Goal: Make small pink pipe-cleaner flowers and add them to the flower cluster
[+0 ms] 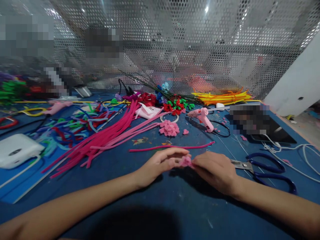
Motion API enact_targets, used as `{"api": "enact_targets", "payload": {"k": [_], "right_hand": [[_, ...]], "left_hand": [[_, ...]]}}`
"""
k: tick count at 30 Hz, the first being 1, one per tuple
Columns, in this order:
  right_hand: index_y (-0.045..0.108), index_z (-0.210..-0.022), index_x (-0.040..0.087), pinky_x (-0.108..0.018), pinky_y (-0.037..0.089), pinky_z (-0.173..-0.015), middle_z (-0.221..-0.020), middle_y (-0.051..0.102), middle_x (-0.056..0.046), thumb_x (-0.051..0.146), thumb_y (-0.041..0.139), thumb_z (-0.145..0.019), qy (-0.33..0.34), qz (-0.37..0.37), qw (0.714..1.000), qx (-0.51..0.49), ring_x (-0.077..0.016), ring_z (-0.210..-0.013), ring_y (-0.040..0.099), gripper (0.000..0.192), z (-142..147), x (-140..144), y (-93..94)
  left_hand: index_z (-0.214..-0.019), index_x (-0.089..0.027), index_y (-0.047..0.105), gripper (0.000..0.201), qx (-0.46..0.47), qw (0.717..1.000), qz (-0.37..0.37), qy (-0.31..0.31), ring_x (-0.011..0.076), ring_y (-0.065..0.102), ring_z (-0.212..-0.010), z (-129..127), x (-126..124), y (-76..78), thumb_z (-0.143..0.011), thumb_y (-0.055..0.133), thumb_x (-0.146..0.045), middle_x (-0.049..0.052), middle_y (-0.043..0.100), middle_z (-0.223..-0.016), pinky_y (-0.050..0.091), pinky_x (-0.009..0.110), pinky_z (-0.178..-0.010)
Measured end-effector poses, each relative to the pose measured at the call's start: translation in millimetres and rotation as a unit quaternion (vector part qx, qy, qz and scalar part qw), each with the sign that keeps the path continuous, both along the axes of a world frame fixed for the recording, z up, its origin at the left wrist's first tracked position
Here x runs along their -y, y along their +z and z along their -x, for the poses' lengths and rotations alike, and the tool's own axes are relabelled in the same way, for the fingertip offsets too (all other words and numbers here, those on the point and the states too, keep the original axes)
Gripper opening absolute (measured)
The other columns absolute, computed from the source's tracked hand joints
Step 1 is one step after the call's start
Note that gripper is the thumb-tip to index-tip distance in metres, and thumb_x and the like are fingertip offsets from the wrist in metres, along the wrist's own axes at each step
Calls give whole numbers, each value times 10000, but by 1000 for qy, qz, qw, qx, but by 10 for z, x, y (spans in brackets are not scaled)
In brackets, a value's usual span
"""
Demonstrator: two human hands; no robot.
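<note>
The left hand and right hand are clamped on a pink piece between them, over the tabletop; which way its long axis points cannot be told. The mark on the white box is too blurred to read.

White box left, dark tablet right, perforated metal screen behind.

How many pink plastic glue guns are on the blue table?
2: one pink plastic glue gun beyond the right hand, and another glue gun, blurred, at left, beyond the white plastic device. More may be hidden in the clutter.
</note>
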State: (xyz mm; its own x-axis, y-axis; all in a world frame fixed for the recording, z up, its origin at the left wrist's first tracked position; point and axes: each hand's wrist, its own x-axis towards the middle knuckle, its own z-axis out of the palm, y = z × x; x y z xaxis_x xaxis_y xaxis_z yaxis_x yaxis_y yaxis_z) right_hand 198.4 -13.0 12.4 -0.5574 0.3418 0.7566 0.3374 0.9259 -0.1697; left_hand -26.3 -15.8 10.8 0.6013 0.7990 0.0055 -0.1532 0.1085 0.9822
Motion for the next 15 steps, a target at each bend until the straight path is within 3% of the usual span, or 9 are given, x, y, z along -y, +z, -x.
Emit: {"api": "enact_targets", "payload": {"k": [3,6,10,15], "right_hand": [[653,-949,132,-282,503,-653,-878,726,-49,149,504,-886,16,-164,984,66,-158,-796,653,162,-84,18,118],[695,-879,142,-303,493,-618,-886,734,-26,167,496,-874,2,-249,963,98,-166,-759,657,201,-120,38,190],[710,-847,165,-302,471,-605,-880,735,-14,195,546,-835,-10,-291,952,98,-163,-752,650,167,-82,34,140],[673,-988,160,-358,456,-736,-1000,715,-21,198,553,-846,-27,-254,960,116,-168,-824,625,190,-44,-2,33]], "left_hand": [[-1120,-122,612,585,63,984,164,-8,225,647,-912,-74,54,0,-760,600,-583,139,648,-1059,505,334,-818],[-1067,-88,627,544,66,965,251,-22,221,665,-835,-122,107,30,-738,662,-521,137,666,-942,522,323,-754],[-1004,-110,643,380,43,970,240,4,148,657,-733,-152,145,57,-702,760,-310,73,672,-833,517,268,-724],[-951,-104,636,293,-3,978,203,49,87,617,-608,-158,119,25,-725,748,-253,22,655,-685,508,212,-644]]}}
